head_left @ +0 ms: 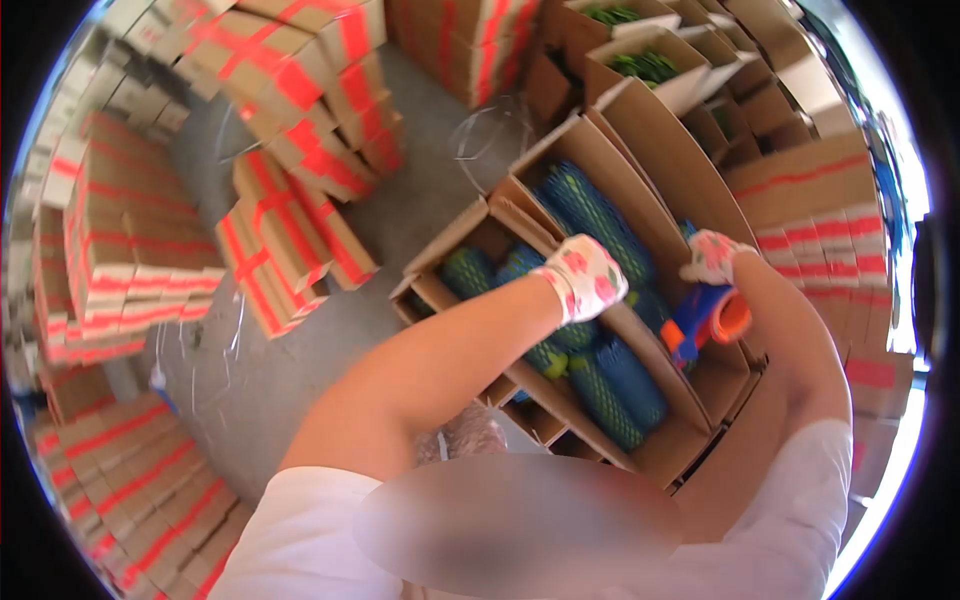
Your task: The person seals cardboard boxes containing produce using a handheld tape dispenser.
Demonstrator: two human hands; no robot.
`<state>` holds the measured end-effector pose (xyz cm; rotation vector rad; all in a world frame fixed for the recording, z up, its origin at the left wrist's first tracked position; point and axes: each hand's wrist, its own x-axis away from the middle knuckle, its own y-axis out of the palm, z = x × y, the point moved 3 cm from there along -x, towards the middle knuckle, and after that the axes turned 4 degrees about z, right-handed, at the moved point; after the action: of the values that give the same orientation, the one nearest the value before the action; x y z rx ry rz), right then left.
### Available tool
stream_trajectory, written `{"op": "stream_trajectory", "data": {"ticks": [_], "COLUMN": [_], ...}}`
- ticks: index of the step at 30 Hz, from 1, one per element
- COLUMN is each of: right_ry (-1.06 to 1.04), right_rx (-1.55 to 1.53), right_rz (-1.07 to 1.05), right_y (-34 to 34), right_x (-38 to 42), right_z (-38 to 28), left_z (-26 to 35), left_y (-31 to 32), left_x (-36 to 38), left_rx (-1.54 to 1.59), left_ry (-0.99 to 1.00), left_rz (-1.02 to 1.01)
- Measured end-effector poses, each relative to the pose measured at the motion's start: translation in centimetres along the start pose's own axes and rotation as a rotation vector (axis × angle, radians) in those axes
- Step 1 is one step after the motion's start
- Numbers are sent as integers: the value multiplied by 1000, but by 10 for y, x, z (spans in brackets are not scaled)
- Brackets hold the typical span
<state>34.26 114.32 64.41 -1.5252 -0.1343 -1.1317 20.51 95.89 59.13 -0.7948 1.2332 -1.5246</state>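
Carton [612, 180], open and holding net-wrapped bundles [603, 215], lies at one o'clock from me. My left hand [588, 280] curls loosely at its near wall; my right hand [714, 258] is bent at two o'clock, by the tape dispenser [698, 312], and I cannot tell what it pinches. I'd expect a heavy load in bendable cardboard, best held low beneath both ends.
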Motion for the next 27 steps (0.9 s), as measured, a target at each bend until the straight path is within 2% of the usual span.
{"op": "stream_trajectory", "data": {"ticks": [3, 6, 8, 10, 14, 17, 18, 19, 20, 22, 24, 25, 27], "right_ry": [-106, -296, -406, -486, -656, -821, -741, -810, -755, -733, -730, -589, -583], "right_rx": [71, 140, 213, 222, 250, 272, 364, 367, 445, 451, 443, 436, 351], "right_rz": [-63, -10, -78, -82, -72, 91, 17, 75, 44, 75, 69, -27, -7], "right_y": [-28, -12, -16, -13, -6, 3, 0, 3, 9, 24, 44, 52, 86], "right_x": [10, 33, 40, 53, 74, 103, 111, 117, 121, 131, 149, 160, 172], "right_z": [-40, -97, -137, -179, -255, -313, -337, -356, -372, -401, -441, -465, -490], "left_z": [10, 43, 55, 72, 98, 107, 110, 113, 118, 125, 131, 135, 138], "left_y": [-33, -33, -43, -59, -76, -78, -68, -62, -52, -34, -11, -1, 15], "left_x": [46, 112, 152, 200, 276, 332, 351, 369, 388, 425, 472, 492, 528], "left_rx": [154, 199, 255, 107, 93, 398, 420, 417, 401, 296, 115, 110, 84], "left_ry": [-87, -126, -177, -126, -211, -258, -251, -225, -230, -210, -174, -193, -173], "left_rz": [62, 55, 69, 145, 40, 13, 76, 154, 135, 252, 259, 269, 123]}}
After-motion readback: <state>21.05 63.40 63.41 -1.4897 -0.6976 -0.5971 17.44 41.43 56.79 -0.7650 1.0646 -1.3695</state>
